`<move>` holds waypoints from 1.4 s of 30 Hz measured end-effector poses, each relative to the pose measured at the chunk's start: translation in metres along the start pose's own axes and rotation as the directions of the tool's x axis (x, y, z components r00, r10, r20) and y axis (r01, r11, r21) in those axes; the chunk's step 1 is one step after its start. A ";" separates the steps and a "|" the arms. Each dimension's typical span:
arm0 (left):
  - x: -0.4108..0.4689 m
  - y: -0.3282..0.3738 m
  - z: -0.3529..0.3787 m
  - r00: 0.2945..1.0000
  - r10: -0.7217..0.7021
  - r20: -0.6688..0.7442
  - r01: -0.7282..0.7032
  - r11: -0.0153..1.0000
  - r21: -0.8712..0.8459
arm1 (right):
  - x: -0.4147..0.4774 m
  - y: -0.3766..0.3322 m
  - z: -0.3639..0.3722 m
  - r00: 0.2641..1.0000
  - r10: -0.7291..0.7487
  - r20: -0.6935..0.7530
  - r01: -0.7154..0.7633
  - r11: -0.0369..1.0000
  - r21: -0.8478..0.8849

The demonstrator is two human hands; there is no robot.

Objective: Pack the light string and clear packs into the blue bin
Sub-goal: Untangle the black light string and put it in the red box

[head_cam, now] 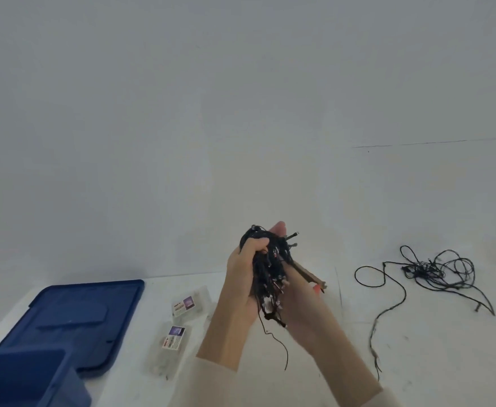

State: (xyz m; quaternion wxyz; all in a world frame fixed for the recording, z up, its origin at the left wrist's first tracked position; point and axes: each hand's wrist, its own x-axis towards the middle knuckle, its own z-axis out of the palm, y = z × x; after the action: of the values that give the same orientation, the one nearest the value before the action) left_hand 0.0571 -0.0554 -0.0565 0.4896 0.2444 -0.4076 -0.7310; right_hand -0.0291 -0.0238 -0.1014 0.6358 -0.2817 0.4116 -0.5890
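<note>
Blue bin (20, 377) corner nearest me; inside not visible. Its lid (76, 312) lies flat just behind. Two clear packs (170, 345) sit on the counter (417, 348) right of the bin, not yet packed. Further right, my left hand (241, 277) grips the bundled light string (267, 268); the right hand (299, 309) backs it, fingers straight. Loose cord (435, 271) lies well right of the bin. Step, as I judge: coiling. Next: gather that cord, then carry everything binward.

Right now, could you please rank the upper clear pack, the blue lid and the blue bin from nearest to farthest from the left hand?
1. Upper clear pack, just left of the left hand.
2. Blue lid, farther left.
3. Blue bin, bottom-left corner.
</note>
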 end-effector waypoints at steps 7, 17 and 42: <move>0.024 0.000 -0.010 0.995 0.004 -0.099 -0.022 0.982 -0.186 | -0.001 0.003 0.005 0.985 -0.152 0.079 0.167 0.952 -0.258; 0.067 0.008 -0.031 0.992 0.015 -0.123 -0.047 0.965 -0.256 | 0.043 0.012 -0.084 0.980 -0.162 -0.113 -0.132 -0.109 -0.985; 0.046 -0.089 -0.057 0.862 -0.226 0.454 -0.436 0.125 0.891 | 0.039 -0.015 -0.112 0.986 0.091 0.141 0.130 0.123 -0.984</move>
State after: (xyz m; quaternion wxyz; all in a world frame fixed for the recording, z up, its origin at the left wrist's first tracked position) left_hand 0.0361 -0.1008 -0.1605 0.1368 0.2801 -0.9100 -0.2735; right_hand -0.1336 -0.0503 -0.1525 0.3137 -0.6852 0.6398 -0.1511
